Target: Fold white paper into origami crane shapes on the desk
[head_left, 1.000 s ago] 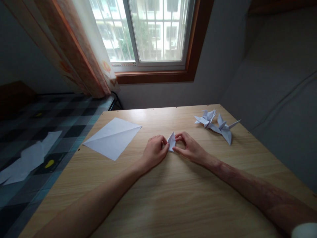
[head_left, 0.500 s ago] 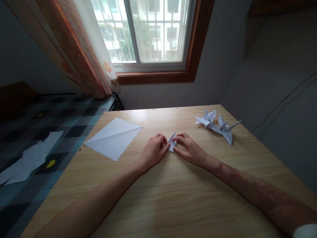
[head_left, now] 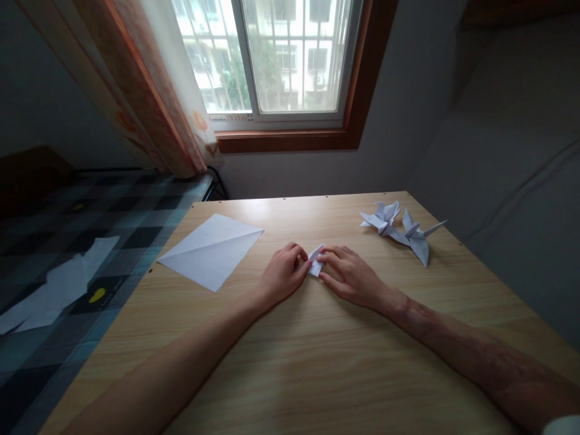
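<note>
A small folded piece of white paper lies on the wooden table between my two hands. My left hand has its fingers curled and pinches the paper's left side. My right hand presses its fingertips down on the paper's right side and covers much of it. Only a small white tip shows between the fingers.
A flat white sheet with a diagonal crease lies on the table to the left. Two folded paper cranes rest at the far right. Left of the table is a checked bed cover with loose white paper. A window and curtain stand behind.
My right fingers have lowered and closed over the folded paper, flattening it, so less of it shows than before. The view has shifted slightly.
</note>
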The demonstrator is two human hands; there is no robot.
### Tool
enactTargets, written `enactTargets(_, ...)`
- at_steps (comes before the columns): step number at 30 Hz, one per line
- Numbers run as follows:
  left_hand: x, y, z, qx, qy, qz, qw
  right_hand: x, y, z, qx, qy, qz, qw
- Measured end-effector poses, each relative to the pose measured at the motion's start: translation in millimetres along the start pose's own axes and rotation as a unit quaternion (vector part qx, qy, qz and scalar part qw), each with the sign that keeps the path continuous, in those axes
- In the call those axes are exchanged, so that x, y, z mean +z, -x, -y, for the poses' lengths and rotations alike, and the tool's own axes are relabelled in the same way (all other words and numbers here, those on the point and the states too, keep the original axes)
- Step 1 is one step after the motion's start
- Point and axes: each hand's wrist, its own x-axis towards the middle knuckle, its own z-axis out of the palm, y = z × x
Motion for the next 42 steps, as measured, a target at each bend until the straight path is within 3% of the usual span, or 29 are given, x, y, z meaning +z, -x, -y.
enactTargets(7,-9.7,-1.6,4.1,-0.015,0.052,0.028,0.998,-1.1,-1.0,-1.5,0.011,-0.007,-0.014,1.000)
enactTargets(13,-11.5,-1.2,2.8,0.059,0.017,0.069,0.996,0.0,-1.6,-5.9,0.045,-0.033,-0.028,0.998)
enactTargets(18,-10.8,0.4,2.4,0.131,-0.023,0.070,0.989,-1.0,-1.0,-7.2,0.098,-0.085,-0.029,0.991)
enactTargets(23,-11.3,-2.5,7.4,0.088,-0.012,0.049,0.995,-0.5,-0.9,-10.5,0.109,-0.107,-0.026,0.988)
enactTargets(32,-7.0,-0.1,7.7,0.024,0.043,0.082,0.995,-3.0,-4.2,-3.8,0.076,-0.091,-0.004,0.993)
enactTargets(37,-7.6,4.6,1.4,0.045,0.158,0.016,0.986,-4.3,-2.8,-2.4,0.049,-0.122,-0.002,0.991)
enactTargets(42,-11.4,4.0,-4.1,0.043,0.164,-0.018,0.985,-3.3,-1.2,2.9,0.041,-0.138,-0.053,0.988)
